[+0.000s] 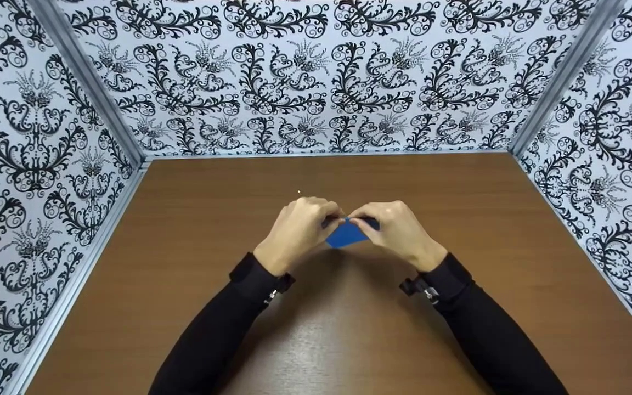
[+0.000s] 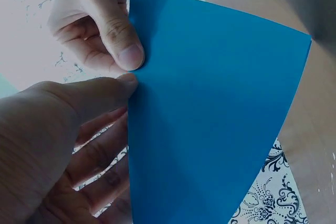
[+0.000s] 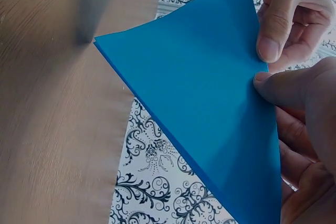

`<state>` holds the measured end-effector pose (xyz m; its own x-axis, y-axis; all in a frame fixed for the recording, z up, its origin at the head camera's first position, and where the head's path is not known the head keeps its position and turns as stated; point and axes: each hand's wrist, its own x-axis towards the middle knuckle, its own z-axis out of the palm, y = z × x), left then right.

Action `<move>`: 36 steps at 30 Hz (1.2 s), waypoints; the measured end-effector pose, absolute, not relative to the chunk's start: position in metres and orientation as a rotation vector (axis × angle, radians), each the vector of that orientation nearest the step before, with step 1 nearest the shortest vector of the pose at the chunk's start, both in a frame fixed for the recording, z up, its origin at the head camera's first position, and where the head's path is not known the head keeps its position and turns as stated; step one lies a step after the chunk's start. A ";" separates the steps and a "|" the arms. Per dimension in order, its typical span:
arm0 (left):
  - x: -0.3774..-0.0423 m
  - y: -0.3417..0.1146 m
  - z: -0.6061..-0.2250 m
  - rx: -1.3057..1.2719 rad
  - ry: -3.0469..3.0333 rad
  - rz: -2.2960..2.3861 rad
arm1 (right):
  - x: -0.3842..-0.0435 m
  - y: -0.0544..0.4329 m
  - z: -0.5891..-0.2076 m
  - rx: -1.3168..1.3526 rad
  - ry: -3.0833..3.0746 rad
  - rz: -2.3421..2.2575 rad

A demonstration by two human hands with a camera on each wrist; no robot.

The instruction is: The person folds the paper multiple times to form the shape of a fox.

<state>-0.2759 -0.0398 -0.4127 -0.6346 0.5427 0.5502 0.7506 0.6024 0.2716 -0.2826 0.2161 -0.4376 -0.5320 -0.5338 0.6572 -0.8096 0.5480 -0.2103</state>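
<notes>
Blue paper, folded into a triangle with at least 2 layers, is held up between a person's 2 hands, near the middle of a brown wooden table. Its gripped edge is uppermost and 1 corner points down toward the tabletop; whether that corner touches the wood, I cannot tell.

From left to right: a white wall with black scrollwork stands at the far left. Next, a black left sleeve slants inward and up to a dark wrist strap. A tiny white speck lies on the table just beyond the left hand. That hand bends inward at the wrist, knuckles up, and pinches the paper's edge, its thumb on the near face and its fingers behind.

In the centre, the thumb tips sit just beside each other along the edge. Gripping so close together probably keeps the layers aligned there and lets both hands steady the same short stretch, while the rest hangs free.

The right hand mirrors the left, pinching the edge with its thumb in front. Beyond it, the black right sleeve slants away toward the lower right.
</notes>
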 end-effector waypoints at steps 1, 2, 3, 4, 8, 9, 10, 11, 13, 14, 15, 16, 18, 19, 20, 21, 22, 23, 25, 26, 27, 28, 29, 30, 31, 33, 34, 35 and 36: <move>-0.275 -0.039 -0.413 -1.034 -2.412 -0.668 | -0.282 0.216 -0.437 1.080 -2.257 0.689; -0.275 -0.038 -0.413 -1.034 -2.406 -0.649 | -0.282 0.215 -0.437 1.078 -2.258 0.690; -0.274 -0.037 -0.414 -1.035 -2.403 -0.630 | -0.281 0.215 -0.437 1.078 -2.258 0.689; -0.274 -0.036 -0.414 -1.036 -2.400 -0.616 | -0.281 0.215 -0.437 1.078 -2.259 0.688; -0.274 -0.036 -0.417 -1.044 -2.390 -0.606 | -0.281 0.215 -0.436 1.082 -2.268 0.682; -0.274 -0.036 -0.417 -1.047 -2.388 -0.610 | -0.281 0.215 -0.436 1.084 -2.269 0.681; -0.275 -0.036 -0.417 -1.050 -2.385 -0.616 | -0.280 0.215 -0.436 1.085 -2.272 0.680; -0.275 -0.036 -0.418 -1.055 -2.383 -0.623 | -0.280 0.215 -0.436 1.087 -2.274 0.680; -0.276 -0.037 -0.418 -1.067 -2.378 -0.639 | -0.281 0.215 -0.436 1.090 -2.273 0.682; -0.277 -0.038 -0.418 -1.074 -2.374 -0.645 | -0.281 0.215 -0.436 1.091 -2.272 0.683; -0.278 -0.038 -0.418 -1.081 -2.370 -0.650 | -0.281 0.215 -0.436 1.092 -2.270 0.684; -0.278 -0.039 -0.417 -1.089 -2.367 -0.654 | -0.281 0.215 -0.436 1.094 -2.267 0.685; -0.279 -0.040 -0.417 -1.098 -2.364 -0.654 | -0.282 0.215 -0.436 1.101 -2.257 0.684; -0.279 -0.040 -0.416 -1.101 -2.366 -0.651 | -0.282 0.215 -0.436 1.104 -2.254 0.681; -0.279 -0.041 -0.416 -1.104 -2.368 -0.646 | -0.282 0.215 -0.436 1.107 -2.252 0.675; -0.279 -0.041 -0.415 -1.106 -2.373 -0.640 | -0.282 0.215 -0.436 1.110 -2.249 0.669; -0.279 -0.042 -0.415 -1.106 -2.380 -0.633 | -0.282 0.216 -0.436 1.112 -2.247 0.661; -0.279 -0.043 -0.414 -1.105 -2.386 -0.627 | -0.282 0.216 -0.436 1.114 -2.246 0.657; -0.279 -0.046 -0.413 -1.102 -2.399 -0.628 | -0.281 0.217 -0.436 1.109 -2.252 0.651; -0.280 -0.048 -0.412 -1.101 -2.405 -0.629 | -0.281 0.218 -0.435 1.105 -2.255 0.653; -0.280 -0.050 -0.411 -1.100 -2.412 -0.630 | -0.281 0.218 -0.435 1.102 -2.256 0.656; -0.281 -0.052 -0.410 -1.101 -2.418 -0.633 | -0.281 0.219 -0.435 1.101 -2.258 0.660; -0.282 -0.054 -0.409 -1.106 -2.423 -0.637 | -0.281 0.220 -0.434 1.101 -2.261 0.664; -0.283 -0.056 -0.408 -1.110 -2.429 -0.641 | -0.281 0.220 -0.434 1.101 -2.262 0.666; -0.284 -0.059 -0.407 -1.117 -2.435 -0.642 | -0.282 0.221 -0.434 1.104 -2.261 0.668; -0.286 -0.063 -0.406 -1.129 -2.446 -0.646 | -0.282 0.222 -0.433 1.113 -2.257 0.664; -0.287 -0.066 -0.405 -1.133 -2.452 -0.647 | -0.282 0.222 -0.433 1.115 -2.254 0.662; -0.288 -0.068 -0.405 -1.137 -2.458 -0.649 | -0.283 0.222 -0.433 1.115 -2.252 0.660; -0.289 -0.070 -0.404 -1.141 -2.463 -0.652 | -0.283 0.223 -0.433 1.113 -2.249 0.659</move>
<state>-0.2895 -0.0701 -0.4043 -0.6156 0.6191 0.4876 0.7792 0.5706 0.2593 -0.2828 0.2227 -0.4334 -0.5126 -0.5573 0.6532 -0.8218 0.5389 -0.1851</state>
